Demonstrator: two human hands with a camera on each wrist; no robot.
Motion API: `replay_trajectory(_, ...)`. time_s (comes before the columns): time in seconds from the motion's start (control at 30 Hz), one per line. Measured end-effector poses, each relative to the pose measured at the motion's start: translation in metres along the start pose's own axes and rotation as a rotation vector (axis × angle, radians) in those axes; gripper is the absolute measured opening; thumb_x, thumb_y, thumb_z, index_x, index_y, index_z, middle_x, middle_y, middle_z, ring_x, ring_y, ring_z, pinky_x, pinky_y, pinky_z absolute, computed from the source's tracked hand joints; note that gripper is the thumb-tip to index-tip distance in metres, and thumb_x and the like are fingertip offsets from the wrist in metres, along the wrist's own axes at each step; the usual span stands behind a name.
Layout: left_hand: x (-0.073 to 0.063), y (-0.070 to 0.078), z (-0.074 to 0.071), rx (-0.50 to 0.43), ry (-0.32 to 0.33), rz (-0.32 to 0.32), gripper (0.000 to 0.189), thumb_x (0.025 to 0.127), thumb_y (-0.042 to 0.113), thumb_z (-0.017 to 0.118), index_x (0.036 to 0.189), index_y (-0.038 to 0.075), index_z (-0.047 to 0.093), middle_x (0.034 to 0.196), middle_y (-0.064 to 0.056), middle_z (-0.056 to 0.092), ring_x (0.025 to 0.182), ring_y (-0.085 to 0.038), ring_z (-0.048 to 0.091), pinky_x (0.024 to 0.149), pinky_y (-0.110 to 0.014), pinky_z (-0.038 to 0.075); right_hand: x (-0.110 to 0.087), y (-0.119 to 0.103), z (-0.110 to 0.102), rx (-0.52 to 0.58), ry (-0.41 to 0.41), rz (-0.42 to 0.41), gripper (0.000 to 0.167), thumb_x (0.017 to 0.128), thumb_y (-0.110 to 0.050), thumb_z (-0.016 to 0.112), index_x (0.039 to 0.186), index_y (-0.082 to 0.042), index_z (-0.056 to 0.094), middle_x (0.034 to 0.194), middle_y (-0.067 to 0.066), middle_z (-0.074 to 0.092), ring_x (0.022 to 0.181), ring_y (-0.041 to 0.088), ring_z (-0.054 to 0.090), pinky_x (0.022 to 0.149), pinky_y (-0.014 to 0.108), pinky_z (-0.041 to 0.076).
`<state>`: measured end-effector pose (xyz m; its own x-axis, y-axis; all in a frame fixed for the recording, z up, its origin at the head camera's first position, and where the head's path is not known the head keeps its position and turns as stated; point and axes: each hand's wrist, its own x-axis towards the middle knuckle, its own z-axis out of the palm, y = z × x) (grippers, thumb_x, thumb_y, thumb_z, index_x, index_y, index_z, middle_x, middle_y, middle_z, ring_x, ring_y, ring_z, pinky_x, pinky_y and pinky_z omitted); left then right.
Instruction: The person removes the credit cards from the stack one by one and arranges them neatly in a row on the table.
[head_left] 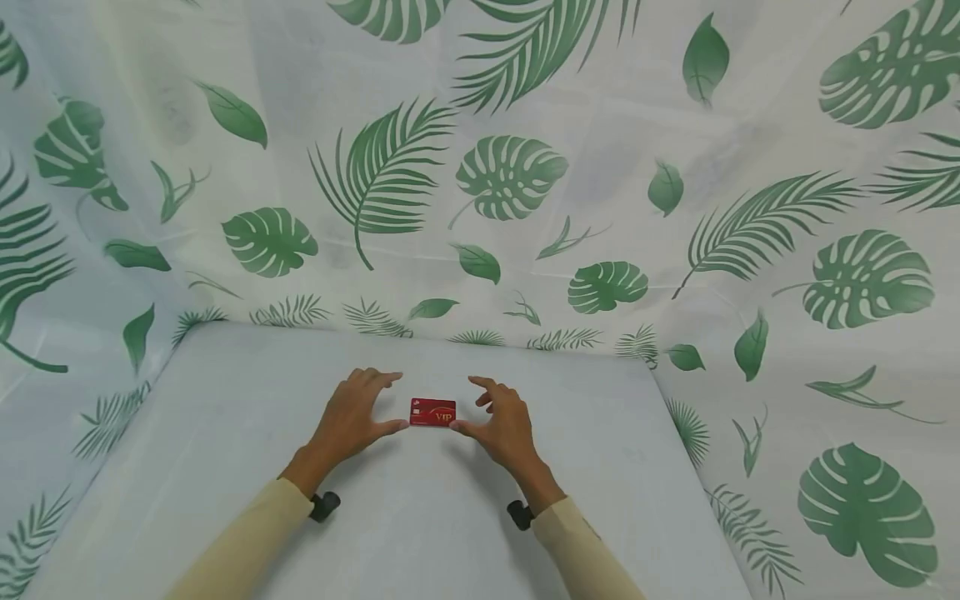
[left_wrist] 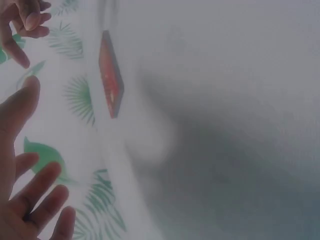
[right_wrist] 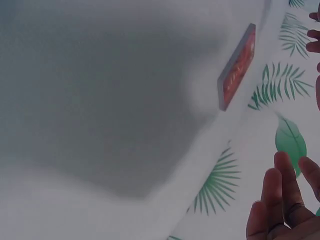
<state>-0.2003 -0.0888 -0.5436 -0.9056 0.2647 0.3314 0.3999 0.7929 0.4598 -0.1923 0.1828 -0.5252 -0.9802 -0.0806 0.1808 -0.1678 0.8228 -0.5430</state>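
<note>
Left sleeve (head_left: 236, 542), pale tan, occupies the foreground, with a black wrist fitting (head_left: 326, 507) at its cuff. Left hand (head_left: 347, 423): fingers spread, grasping nothing; thumb tip just beside the lower left corner of the red card (head_left: 432, 412).

Location: the card appears to lie flat on the white tabletop (head_left: 420, 525), between the two hands. Handling: expect a light, stiff, smooth-faced item that may slide under pressure; breakage risk is judged low. Both wrist views show a grey side edge, so it may be a stack or thin case. Recommended hold: the two short edges, thumb and fingers opposed.

Markings, left to right: small pale emblem, unreadable; pale chip-like square; fine print, illegible; large "VIP" at right. No brand can be confirmed.

Right hand (head_left: 504, 427): fingers relaxed and released; thumb tip at the card's lower right corner, contact uncertain. Right sleeve (head_left: 585, 546) follows.
</note>
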Motion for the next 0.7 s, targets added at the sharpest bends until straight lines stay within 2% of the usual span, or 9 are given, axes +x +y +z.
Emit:
replay_trajectory(0.3, 0.003, -0.005, 0.019, -0.116, -0.066, -0.069, 0.07, 0.079, 0.036, 0.095, 0.14, 0.018, 0.067, 0.119, -0.007, 0.071, 0.113, -0.024, 0.059, 0.095, -0.046, 0.057, 0.008, 0.006, 0.015, 0.083, -0.102, 0.147, 0.075, 0.077, -0.036, 0.097, 0.144, -0.032, 0.064, 0.109, 0.004, 0.072, 0.1, 0.019, 0.061, 0.083, 0.037, 0.054)
replay_trajectory(0.47, 0.005, -0.007, 0.027, -0.146, -0.096, -0.095, 0.064, 0.08, 0.033, 0.095, 0.136, 0.018, 0.069, 0.117, -0.005, 0.071, 0.112, -0.024, 0.058, 0.095, -0.045, 0.057, 0.012, 0.009, 0.02, 0.098, -0.135, 0.173, 0.071, 0.077, -0.032, 0.097, 0.141, -0.03, 0.066, 0.107, 0.004, 0.07, 0.099, 0.021, 0.059, 0.082, 0.038, 0.051)
replay_trajectory(0.7, 0.009, -0.008, 0.035, -0.151, -0.116, -0.105, 0.058, 0.081, 0.027, 0.095, 0.133, 0.017, 0.071, 0.111, -0.006, 0.069, 0.107, -0.023, 0.056, 0.091, -0.044, 0.054, 0.015, 0.014, 0.027, 0.099, -0.154, 0.16, 0.063, 0.078, -0.026, 0.096, 0.136, -0.026, 0.071, 0.106, 0.006, 0.072, 0.098, 0.023, 0.06, 0.086, 0.04, 0.049)
